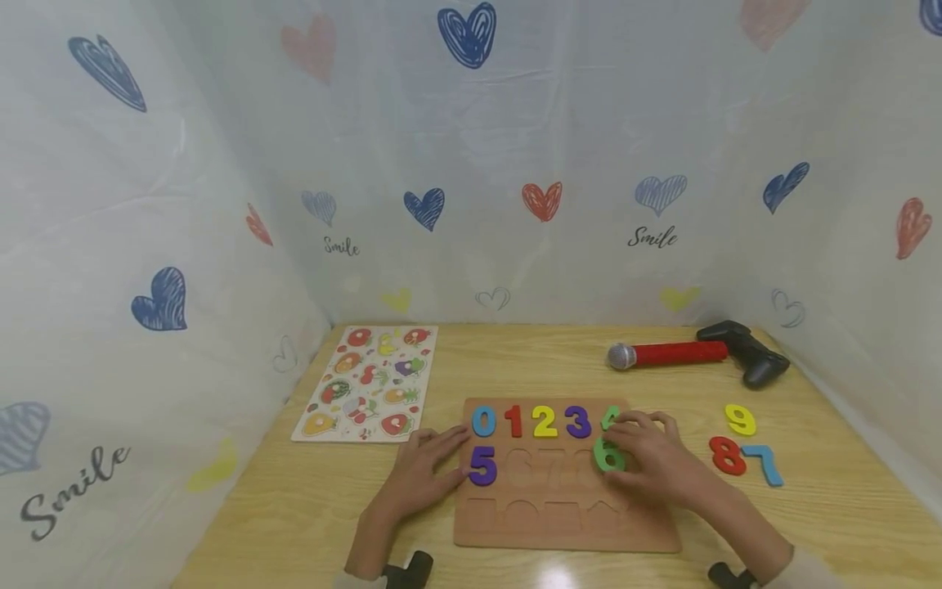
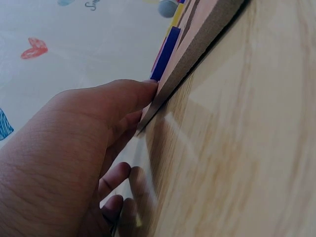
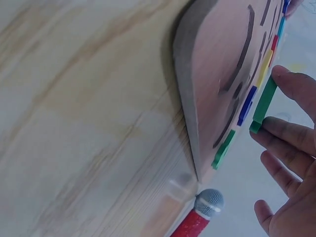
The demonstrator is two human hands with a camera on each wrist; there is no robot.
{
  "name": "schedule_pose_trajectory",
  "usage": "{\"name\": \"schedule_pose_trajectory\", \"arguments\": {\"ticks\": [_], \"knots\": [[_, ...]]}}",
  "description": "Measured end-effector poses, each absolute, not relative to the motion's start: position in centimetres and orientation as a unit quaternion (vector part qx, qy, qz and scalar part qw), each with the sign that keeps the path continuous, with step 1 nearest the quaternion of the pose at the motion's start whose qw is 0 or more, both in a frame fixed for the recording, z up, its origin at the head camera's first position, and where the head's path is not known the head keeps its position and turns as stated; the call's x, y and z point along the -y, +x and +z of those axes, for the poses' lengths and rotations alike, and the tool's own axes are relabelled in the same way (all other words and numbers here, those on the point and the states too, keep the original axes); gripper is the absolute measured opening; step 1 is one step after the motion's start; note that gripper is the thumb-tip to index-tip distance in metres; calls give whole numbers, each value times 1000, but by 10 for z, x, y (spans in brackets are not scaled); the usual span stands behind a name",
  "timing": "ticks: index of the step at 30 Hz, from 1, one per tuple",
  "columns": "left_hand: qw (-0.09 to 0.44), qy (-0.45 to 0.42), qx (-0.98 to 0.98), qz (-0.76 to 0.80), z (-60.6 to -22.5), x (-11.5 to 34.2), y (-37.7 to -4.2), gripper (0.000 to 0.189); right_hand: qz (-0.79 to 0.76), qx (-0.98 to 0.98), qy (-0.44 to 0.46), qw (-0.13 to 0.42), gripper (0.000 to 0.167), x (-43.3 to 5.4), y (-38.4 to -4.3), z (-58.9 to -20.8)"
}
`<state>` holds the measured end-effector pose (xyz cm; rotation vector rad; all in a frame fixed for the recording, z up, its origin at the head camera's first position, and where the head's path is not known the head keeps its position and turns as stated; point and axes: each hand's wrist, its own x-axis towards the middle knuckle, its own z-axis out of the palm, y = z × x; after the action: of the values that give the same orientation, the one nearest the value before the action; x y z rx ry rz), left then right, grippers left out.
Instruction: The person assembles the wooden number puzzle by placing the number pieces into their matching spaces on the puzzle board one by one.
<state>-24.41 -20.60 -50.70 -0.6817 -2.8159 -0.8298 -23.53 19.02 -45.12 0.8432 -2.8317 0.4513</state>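
A wooden number puzzle board [image 1: 567, 532] lies on the table, with the blue 0 [image 1: 483, 421], red 1 [image 1: 513, 421], yellow 2 [image 1: 545, 422], purple 3 [image 1: 577, 422] and green 4 [image 1: 610, 416] along its top row. Below the 0 sits a purple 5 [image 1: 482, 466]. My right hand [image 1: 651, 458] pinches a green number 6 [image 3: 266, 98] between thumb and fingers; the right wrist view shows it raised off the board. At the board's left edge, my left hand [image 1: 419, 478] touches the rim, its thumb beside the 5 [image 2: 166, 53].
Right of the board lie a yellow 9 [image 1: 740, 420], a red 8 [image 1: 727, 456] and a blue 7 [image 1: 765, 465]. Behind them are a red microphone [image 1: 677, 353] and a black game controller [image 1: 746, 352]. A fruit puzzle board [image 1: 368, 384] lies at the back left.
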Motion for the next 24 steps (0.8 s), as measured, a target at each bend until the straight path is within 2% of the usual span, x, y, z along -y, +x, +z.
{"name": "schedule_pose_trajectory", "arguments": {"ticks": [9, 24], "knots": [[58, -222, 934, -273, -506, 206, -244, 56, 144, 944, 286, 73, 43, -176, -237, -452], [62, -231, 932, -272, -508, 207, -245, 55, 148, 923, 339, 105, 49, -150, -240, -453]]}}
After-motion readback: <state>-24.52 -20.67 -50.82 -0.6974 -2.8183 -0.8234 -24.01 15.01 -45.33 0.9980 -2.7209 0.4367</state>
